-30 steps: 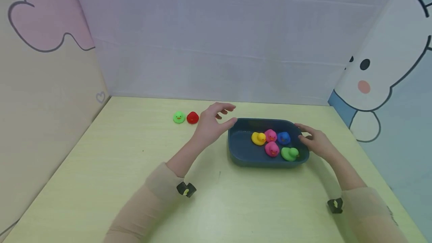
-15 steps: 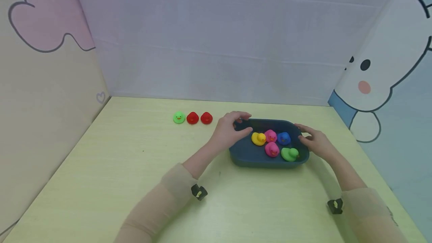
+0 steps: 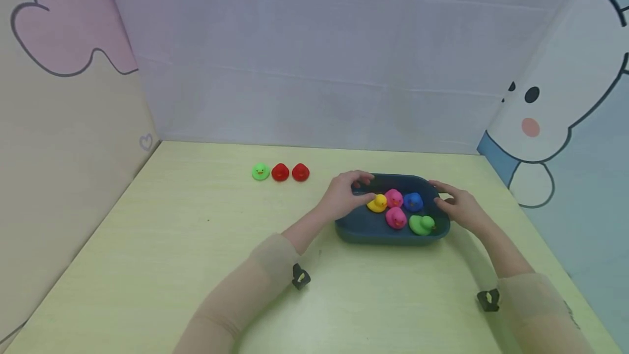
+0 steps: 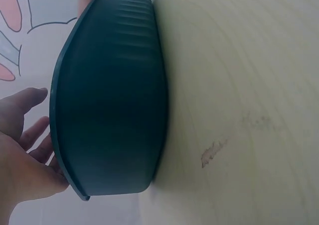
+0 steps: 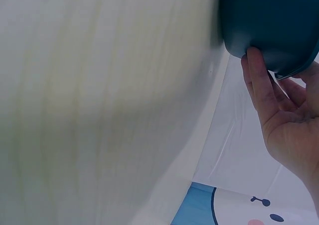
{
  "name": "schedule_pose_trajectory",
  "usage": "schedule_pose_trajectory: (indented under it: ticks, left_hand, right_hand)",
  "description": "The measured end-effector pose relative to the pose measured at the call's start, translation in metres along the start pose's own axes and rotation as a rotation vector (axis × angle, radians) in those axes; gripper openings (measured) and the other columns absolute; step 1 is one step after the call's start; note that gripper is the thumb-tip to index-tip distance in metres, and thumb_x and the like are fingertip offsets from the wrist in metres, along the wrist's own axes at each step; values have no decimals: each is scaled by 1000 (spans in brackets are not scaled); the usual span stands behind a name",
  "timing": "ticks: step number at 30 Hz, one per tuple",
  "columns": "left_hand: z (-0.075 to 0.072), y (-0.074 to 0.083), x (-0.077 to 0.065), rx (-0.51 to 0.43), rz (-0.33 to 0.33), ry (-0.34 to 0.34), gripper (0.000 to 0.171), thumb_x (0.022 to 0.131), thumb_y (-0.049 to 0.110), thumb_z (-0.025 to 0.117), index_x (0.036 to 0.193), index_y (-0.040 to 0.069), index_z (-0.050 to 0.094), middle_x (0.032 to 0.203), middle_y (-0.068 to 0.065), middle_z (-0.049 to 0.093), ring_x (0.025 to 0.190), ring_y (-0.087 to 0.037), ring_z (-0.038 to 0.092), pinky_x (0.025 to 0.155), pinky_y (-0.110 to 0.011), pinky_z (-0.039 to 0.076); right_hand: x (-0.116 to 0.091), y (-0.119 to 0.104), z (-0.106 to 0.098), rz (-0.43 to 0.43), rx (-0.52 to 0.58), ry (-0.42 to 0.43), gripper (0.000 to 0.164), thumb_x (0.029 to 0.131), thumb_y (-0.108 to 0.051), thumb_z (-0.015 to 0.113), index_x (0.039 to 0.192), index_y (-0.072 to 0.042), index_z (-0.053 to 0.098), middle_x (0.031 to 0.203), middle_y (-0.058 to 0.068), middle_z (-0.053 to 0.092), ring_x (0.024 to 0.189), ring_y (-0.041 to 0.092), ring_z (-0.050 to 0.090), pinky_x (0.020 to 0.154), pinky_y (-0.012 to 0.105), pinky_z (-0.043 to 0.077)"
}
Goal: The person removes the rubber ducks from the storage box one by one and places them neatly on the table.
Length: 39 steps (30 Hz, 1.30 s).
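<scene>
A dark blue plastic tray [image 3: 361, 228] stands on the table with several rubber ducks in it. My left hand [image 3: 342, 196] hovers over its left end, fingers loosely bent and apart, the thumb close to a yellow duck [image 3: 377, 204]. In the left wrist view that hand [image 4: 27, 158] shows beyond the tray's rim [image 4: 56, 105]. My right hand [image 3: 458, 207] holds the tray's right end, thumb at the inner side. The right wrist view shows fingers [image 5: 261, 80] against the outer wall. Also inside lie two pink ducks [image 3: 396, 217], a blue duck [image 3: 413, 201] and a green duck [image 3: 421, 225].
A light green duck [image 3: 260, 171] and two red ducks [image 3: 280, 172] sit in a row at the back, left of the tray. A pale sheet [image 3: 314, 59] rises behind the table [image 3: 196, 277], and printed panels flank both sides.
My left hand has moved right and slightly down, from beside the red ducks to over the tray, near the yellow duck. The second red duck has come into sight. The right hand stays put.
</scene>
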<state>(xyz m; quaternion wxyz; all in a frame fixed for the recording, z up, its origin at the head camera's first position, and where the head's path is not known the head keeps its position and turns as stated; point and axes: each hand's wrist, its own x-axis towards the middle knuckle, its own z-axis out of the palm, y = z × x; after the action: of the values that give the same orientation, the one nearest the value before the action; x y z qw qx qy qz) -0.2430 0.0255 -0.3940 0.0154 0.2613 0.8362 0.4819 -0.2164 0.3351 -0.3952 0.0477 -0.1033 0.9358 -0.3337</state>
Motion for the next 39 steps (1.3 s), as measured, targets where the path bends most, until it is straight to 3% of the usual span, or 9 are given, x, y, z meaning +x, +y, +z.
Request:
schedule_pose_trajectory:
  ticks: [4,9,16,23,27,39]
  left_hand:
    - [6,-3,6,22,6,-25,45,84,27,71,126,12,59,115,-6,64,102,-22,56,79,-22,48]
    - [10,-4,16,116,6,-62,46,84,29,72,126,15,59,113,-2,65,102,-19,56,81,-22,47]
    - [15,-7,28,182,18,-168,46,83,28,73,124,12,60,116,-4,64,104,-20,56,88,-23,46]
    - [22,-10,35,258,13,-250,43,84,26,71,123,13,61,113,-1,64,97,-17,57,79,-19,44]
    - [24,-10,37,300,8,-277,43,84,26,71,124,13,61,112,-1,64,102,-15,57,86,-21,44]
    - [31,-18,45,310,-21,-325,38,84,26,71,119,14,64,109,-1,65,101,-13,56,90,-24,45]
  right_hand:
    - [0,-1,0,-1,5,-4,49,98,-15,48,143,-1,35,136,34,41,109,48,56,61,22,51]
    - [-1,-1,0,3,20,-8,50,98,-14,48,144,-1,34,136,35,40,109,47,56,60,22,51]
    - [-1,-2,0,10,19,-7,50,98,-14,48,144,-1,34,137,35,39,109,47,56,61,23,52]
    - [-2,-2,0,1,22,-8,50,98,-15,48,144,-1,34,137,35,39,107,46,58,60,23,52]
    - [-2,-1,0,3,25,-1,49,98,-15,48,143,-1,34,137,34,39,107,46,58,61,23,52]
    - [-1,-1,0,18,36,-10,50,98,-15,47,144,-2,33,139,34,37,111,48,54,65,25,54]
